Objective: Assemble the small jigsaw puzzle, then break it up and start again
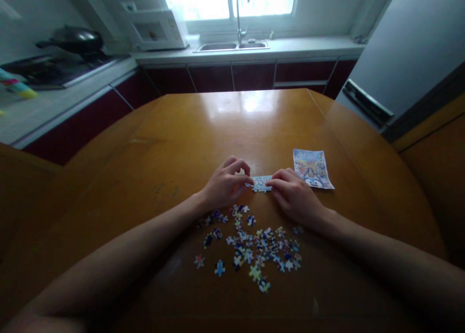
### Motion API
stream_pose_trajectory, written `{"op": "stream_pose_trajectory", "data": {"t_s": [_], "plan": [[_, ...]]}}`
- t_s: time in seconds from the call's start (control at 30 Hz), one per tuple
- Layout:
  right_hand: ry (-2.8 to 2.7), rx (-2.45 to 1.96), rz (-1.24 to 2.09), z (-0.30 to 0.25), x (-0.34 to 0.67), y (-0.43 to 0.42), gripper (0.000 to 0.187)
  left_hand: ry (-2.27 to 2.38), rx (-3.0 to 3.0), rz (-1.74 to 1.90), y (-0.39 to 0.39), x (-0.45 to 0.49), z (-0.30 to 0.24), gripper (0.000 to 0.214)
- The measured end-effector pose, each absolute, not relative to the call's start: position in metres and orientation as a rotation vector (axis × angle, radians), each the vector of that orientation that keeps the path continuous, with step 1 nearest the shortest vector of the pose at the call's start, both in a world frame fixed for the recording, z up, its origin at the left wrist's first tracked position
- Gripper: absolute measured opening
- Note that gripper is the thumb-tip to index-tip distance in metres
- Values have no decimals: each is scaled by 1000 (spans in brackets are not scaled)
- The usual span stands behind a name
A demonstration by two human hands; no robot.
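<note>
A small strip of joined jigsaw pieces (262, 183), pale blue and white, lies flat on the wooden table. At its left end my left hand (228, 182) is closed in a pinch, with thumb and forefinger on a jigsaw piece (248, 184) that they partly hide. My right hand (292, 192) presses its closed fingers on the strip's right end, covering that edge. Nearer to me, between my forearms, loose jigsaw pieces (267, 245) are spread in a heap. A light blue piece (220, 268) and a reddish one (199, 261) lie apart from it.
A printed picture sheet (313, 169) lies just beyond my right hand. The round-edged wooden table (232, 124) extends toward a counter with a sink (218, 47) and a microwave (158, 30). A pan (78, 39) sits on the stove at left; a fridge (410, 47) stands at right.
</note>
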State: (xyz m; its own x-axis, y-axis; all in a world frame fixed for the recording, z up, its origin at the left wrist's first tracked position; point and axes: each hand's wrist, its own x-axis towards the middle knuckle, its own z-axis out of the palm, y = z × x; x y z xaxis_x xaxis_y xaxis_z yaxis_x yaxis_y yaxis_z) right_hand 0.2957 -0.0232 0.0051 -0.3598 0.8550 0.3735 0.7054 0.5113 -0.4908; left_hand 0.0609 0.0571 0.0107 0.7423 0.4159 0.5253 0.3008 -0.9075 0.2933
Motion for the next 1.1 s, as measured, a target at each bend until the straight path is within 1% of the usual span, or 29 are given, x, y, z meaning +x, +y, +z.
{"op": "stream_pose_trajectory", "data": {"t_s": [0.4, 0.57, 0.8, 0.97, 1.1], "plan": [[-2326, -1291, 200, 2, 292, -26, 28, 521, 2817, 788, 56, 62, 10, 26], [-2354, -1307, 163, 4, 292, -26, 27, 545, 2811, 735, 57, 61, 9, 27], [-2258, -1305, 208, -1, 292, -26, 28, 564, 2793, 715, 57, 62, 5, 30], [-2100, -1344, 104, 2, 294, -25, 30, 574, 2838, 667, 56, 62, 6, 36], [-2181, -1335, 87, 4, 294, -25, 32, 572, 2832, 667, 56, 61, 5, 35]]}}
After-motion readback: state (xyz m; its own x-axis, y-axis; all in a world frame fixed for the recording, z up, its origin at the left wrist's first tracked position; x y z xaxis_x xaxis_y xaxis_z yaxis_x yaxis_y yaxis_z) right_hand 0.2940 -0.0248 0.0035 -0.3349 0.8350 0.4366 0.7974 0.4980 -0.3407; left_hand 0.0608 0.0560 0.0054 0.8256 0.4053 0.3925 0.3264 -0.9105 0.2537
